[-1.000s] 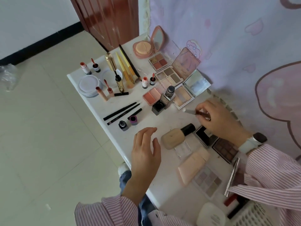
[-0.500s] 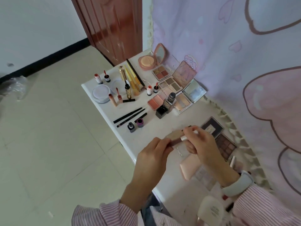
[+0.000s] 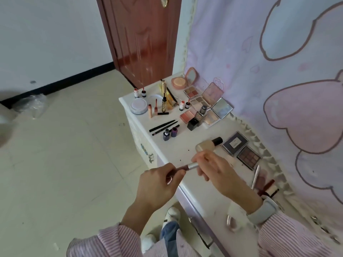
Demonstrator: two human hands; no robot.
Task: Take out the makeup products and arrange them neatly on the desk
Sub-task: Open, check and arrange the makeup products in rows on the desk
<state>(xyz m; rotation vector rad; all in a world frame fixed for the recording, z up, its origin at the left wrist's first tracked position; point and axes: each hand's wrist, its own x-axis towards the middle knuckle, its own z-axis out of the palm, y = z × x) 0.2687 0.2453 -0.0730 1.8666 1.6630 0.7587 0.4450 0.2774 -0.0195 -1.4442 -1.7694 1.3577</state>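
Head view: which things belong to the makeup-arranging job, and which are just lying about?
Job: the slim tube pinched by left hand and right hand; foundation bottle; eyeshadow palette; black pencils; desk.
Lying about: plastic wrap on the floor; door.

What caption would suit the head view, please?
Both hands hold a slim lip pencil over the desk edge, makeup laid out beyond.

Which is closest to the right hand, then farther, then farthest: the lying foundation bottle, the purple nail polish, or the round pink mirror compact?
1. Foundation bottle: just behind the right hand.
2. Purple nail polish: mid-desk, toward the left edge.
3. Round pink compact: far end, by the door.
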